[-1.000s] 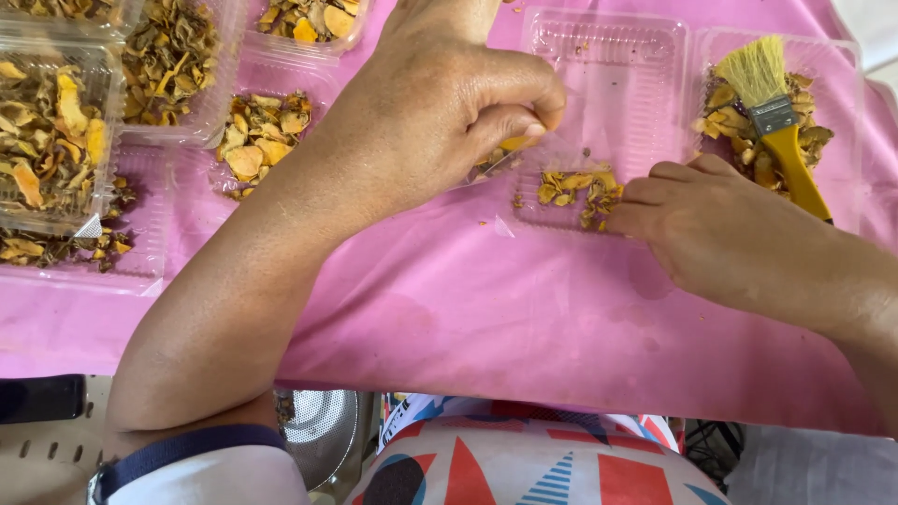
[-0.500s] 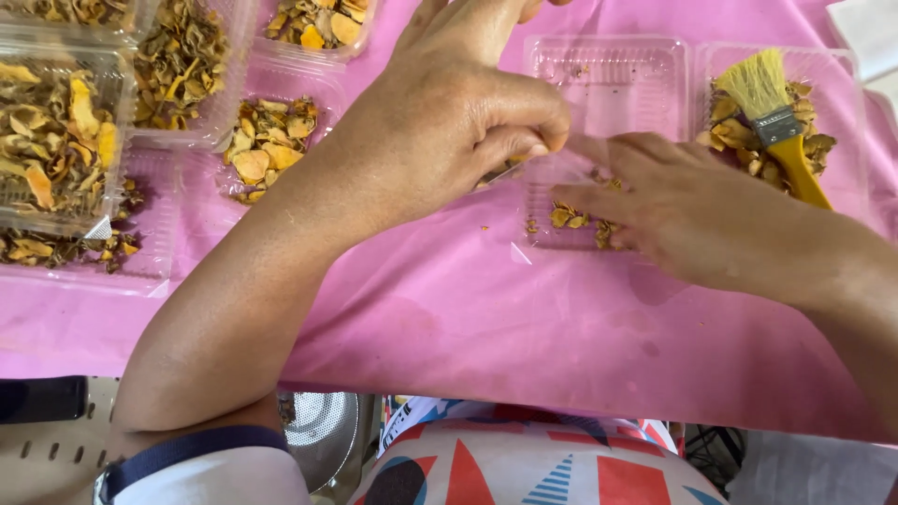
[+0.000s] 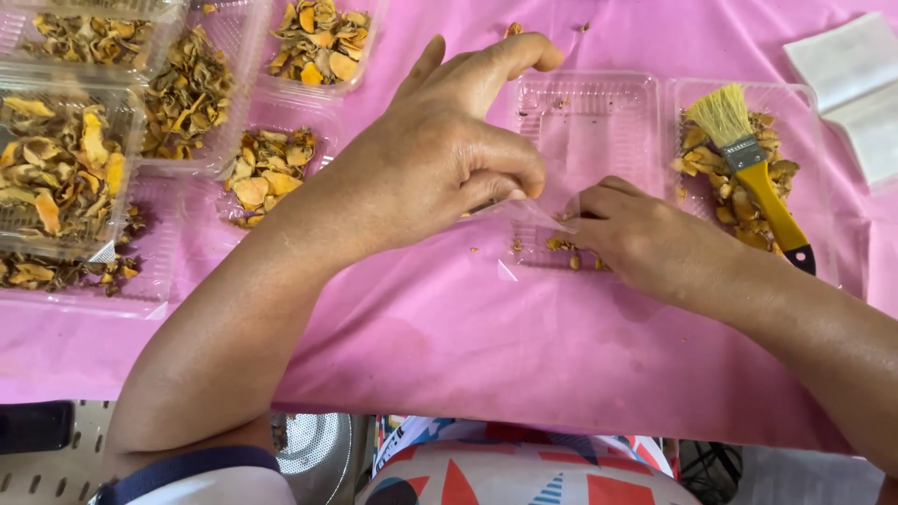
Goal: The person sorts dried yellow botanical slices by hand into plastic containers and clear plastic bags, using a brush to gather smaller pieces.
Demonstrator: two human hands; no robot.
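Observation:
My left hand (image 3: 440, 164) reaches across from the left and pinches the near left edge of a clear plastic tray (image 3: 599, 117) between thumb and fingers, so the thin plastic is bent up there. My right hand (image 3: 645, 238) lies knuckles up on the tray's near edge. Its fingers curl down over a few dried orange-brown pieces (image 3: 561, 246), and the fingertips are hidden. The two hands almost touch. The rest of that tray holds only crumbs.
To the right, a yellow-handled brush (image 3: 760, 178) lies on dried pieces in another clear tray (image 3: 823, 140). Several trays of dried pieces (image 3: 65, 168) crowd the left and far side. A pink cloth (image 3: 468, 327) covers the table, with white paper (image 3: 856, 79) at the far right.
My right hand has slid left along the tray's near edge to meet my left hand. My left hand's pinch has shifted onto the tray's edge and bent it up.

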